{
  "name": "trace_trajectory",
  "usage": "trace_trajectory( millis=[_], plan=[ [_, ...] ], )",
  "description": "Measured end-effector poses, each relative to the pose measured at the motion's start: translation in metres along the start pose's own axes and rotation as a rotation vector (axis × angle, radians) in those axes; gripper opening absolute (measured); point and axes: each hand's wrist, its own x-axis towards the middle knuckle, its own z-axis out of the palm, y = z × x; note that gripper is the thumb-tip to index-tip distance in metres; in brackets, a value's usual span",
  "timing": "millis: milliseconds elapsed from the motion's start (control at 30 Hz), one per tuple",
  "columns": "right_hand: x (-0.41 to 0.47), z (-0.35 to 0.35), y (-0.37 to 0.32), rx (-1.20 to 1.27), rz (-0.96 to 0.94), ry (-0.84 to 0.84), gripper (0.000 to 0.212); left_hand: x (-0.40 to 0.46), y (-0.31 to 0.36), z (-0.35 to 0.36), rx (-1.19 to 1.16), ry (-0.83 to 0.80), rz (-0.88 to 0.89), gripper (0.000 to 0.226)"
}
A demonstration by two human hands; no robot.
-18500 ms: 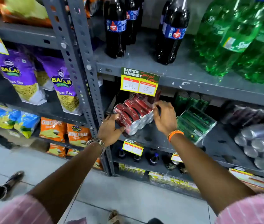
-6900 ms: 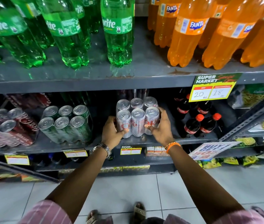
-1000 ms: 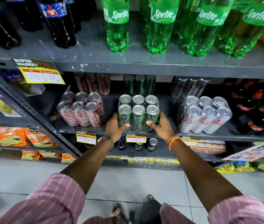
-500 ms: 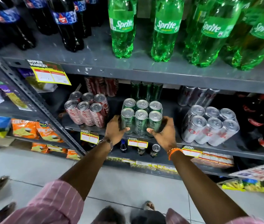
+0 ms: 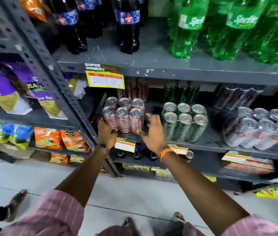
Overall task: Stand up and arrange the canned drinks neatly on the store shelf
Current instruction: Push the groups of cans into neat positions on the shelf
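Left hand point(image 5: 106, 132) clamped on shrink-wrapped six-pack of red metal cans point(image 5: 123, 114), right hand point(image 5: 153, 132) spread open beside it: squaring step, needing right-side grip next.

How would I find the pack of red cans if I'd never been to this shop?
Find the grey shelf under the big green Sprite bottles. Three six-packs stand along its front; the red pack is leftmost, beside the slanted metal post. Its neighbours are green and silver.
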Motion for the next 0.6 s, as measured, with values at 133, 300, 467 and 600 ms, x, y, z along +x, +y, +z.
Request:
trace_trajectory(
  millis=[133,300,467,600],
  plan=[
    [0.021,0.028,-0.008,0.094,0.223,-0.058,0.059,0.011,0.005,-0.018,-0.071,-0.083,0.045,0.033],
    [0.025,0.041,-0.002,0.062,0.262,-0.019,0.027,0.027,-0.018,-0.024,-0.091,-0.134,-0.007,0.042],
    [0.026,0.037,-0.007,0.019,0.277,-0.034,0.025,0.025,-0.019,-0.022,-0.156,-0.107,-0.009,0.048],
    [0.024,0.040,-0.007,0.028,0.279,-0.047,0.027,0.021,-0.028,-0.019,-0.190,-0.046,0.015,0.050]
  ],
)
